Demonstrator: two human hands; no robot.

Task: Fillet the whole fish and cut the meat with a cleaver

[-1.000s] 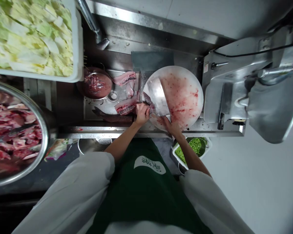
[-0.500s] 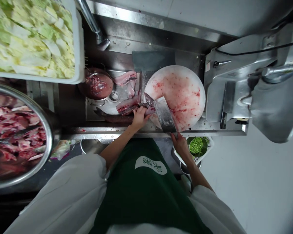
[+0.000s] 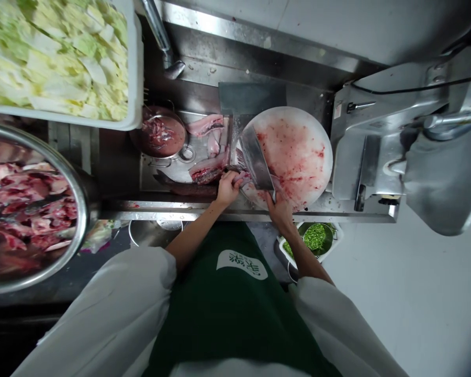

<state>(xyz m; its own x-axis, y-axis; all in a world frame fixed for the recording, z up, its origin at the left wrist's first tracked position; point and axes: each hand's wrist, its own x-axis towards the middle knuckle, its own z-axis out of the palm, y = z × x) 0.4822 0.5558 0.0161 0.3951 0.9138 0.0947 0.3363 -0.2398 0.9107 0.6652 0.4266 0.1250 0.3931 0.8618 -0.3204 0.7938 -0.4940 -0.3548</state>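
Observation:
My left hand (image 3: 228,189) is closed on a piece of fish (image 3: 241,177) at the left edge of the round white chopping board (image 3: 302,141), which is smeared with blood. In my right hand (image 3: 280,210) is the handle of a cleaver (image 3: 258,159); its broad blade lies across the board's left part, close to the fish. A dark whole fish (image 3: 188,188) lies in the sink tray left of my left hand. Above it are a split fish piece (image 3: 208,170) with red flesh and a pale fillet (image 3: 207,125). My fingers partly hide the held piece.
Left of the board, a pot (image 3: 165,133) of bloody scraps stands in the sink. A white tub (image 3: 135,104) of cut cabbage and a large steel bowl (image 3: 78,201) of fish pieces are farther left. Right stands a metal machine (image 3: 349,141) with another cleaver (image 3: 367,165) on it.
The cleaver has moved up and left over the board, with my right hand following toward the left. My left hand has shifted slightly right, still on the fish.

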